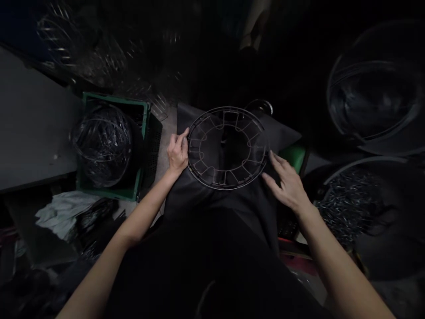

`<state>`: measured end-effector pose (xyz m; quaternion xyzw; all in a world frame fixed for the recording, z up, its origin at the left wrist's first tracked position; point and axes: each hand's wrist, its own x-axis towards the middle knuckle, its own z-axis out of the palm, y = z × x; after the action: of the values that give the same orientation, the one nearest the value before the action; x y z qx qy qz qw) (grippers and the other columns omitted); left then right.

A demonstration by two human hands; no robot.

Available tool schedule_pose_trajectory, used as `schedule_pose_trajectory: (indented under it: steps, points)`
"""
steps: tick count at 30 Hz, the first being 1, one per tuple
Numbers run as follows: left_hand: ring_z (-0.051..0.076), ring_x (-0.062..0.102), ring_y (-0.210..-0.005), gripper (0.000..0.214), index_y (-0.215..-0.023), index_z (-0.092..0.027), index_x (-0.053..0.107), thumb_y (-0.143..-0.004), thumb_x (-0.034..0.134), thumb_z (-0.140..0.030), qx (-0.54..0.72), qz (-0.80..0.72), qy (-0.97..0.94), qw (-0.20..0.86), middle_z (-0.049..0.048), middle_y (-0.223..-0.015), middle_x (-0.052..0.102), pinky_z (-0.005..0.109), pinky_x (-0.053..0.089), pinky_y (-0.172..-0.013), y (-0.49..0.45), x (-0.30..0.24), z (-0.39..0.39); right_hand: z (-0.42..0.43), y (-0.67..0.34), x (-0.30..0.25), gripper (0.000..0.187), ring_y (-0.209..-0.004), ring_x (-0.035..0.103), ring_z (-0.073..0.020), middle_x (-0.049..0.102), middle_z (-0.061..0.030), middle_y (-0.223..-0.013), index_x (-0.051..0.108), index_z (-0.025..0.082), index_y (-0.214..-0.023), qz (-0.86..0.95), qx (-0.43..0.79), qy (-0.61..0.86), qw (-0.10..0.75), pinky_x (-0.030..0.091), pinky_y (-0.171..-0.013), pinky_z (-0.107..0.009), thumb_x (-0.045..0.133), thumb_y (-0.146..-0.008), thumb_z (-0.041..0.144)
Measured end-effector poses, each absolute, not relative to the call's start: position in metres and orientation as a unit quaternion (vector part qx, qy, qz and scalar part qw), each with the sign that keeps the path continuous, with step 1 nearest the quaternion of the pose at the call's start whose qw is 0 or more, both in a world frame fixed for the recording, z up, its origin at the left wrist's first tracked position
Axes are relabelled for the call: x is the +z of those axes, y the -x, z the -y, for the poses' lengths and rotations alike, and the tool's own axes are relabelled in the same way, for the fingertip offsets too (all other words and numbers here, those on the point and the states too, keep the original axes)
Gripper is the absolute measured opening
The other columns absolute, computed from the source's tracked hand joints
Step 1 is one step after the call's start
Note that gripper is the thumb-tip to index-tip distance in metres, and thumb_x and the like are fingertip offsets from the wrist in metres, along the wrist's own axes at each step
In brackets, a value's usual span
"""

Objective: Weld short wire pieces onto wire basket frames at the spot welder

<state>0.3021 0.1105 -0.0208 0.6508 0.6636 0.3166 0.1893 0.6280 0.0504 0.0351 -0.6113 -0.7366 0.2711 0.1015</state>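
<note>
A round wire frame (pixel 229 188), with an outer ring, a smaller inner ring and bent wire loops between them, is held over the dark cloth (pixel 186 195) across my lap. On its left side my left hand (pixel 178 151) grips the outer ring, fingers closed around the rim. My right hand (pixel 286 180) is at the opposite rim with thumb and fingers spread apart; the fingertips are at the ring's edge, perhaps touching it. Dim light hides the finer details of the wire.
To the left, a green crate (pixel 137 177) holds a dark round bundle (pixel 104 144) wrapped in shiny film. A pale cloth (pixel 64 212) lies below it. On the right stand a tub of small metal pieces (pixel 352 204) and another round container (pixel 332 93). Wire items (pixel 109 57) fill the dark upper left.
</note>
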Motion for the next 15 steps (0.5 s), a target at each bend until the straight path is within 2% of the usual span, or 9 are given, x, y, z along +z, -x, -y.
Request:
schedule_pose_trajectory:
  steps: [3,5,10,15]
  points:
    - [0.014,0.055,-0.085,0.058,-0.123,-0.017,0.057,-0.096,0.019,-0.051,0.308,-0.664,-0.654,0.191,0.0072,-0.094,0.055,0.027,0.044,-0.083,-0.303,-0.022,-0.11,-0.037,-0.619,0.027,0.101,-0.131,0.036,-0.037,0.034,-0.0202,-0.145,0.013,0.015,-0.15,0.729,0.257,0.628,0.089,0.035,-0.102,-0.056,0.052,-0.075,0.071]
    - [0.015,0.055,-0.087,0.059,-0.124,-0.016,0.056,-0.096,0.018,-0.052,0.297,-0.663,-0.66,0.193,0.0078,-0.094,0.054,0.028,0.044,-0.084,-0.303,-0.023,-0.11,-0.032,-0.609,0.023,0.114,-0.132,0.033,-0.0398,0.029,-0.0235,-0.146,0.007,0.011,-0.15,0.709,0.251,0.652,0.097,0.033,-0.103,-0.058,0.054,-0.069,0.077]
    - [0.016,0.056,-0.094,0.061,-0.128,-0.019,0.05,-0.095,0.013,-0.053,0.277,-0.644,-0.679,0.217,0.0073,-0.097,0.05,0.03,0.043,-0.089,-0.3,-0.026,-0.113,-0.029,-0.595,0.023,0.114,-0.136,0.024,-0.0428,0.015,-0.0249,-0.151,-0.003,0.01,-0.149,0.699,0.258,0.663,0.078,0.025,-0.107,-0.062,0.052,-0.072,0.074]
    - [0.016,0.056,-0.097,0.064,-0.129,-0.019,0.048,-0.094,0.01,-0.057,0.265,-0.645,-0.678,0.233,0.0057,-0.096,0.046,0.03,0.043,-0.089,-0.298,-0.03,-0.113,-0.027,-0.593,0.025,0.12,-0.136,0.019,-0.0468,0.011,-0.0219,-0.152,-0.011,0.013,-0.148,0.69,0.288,0.66,0.073,0.017,-0.108,-0.067,0.059,-0.069,0.071]
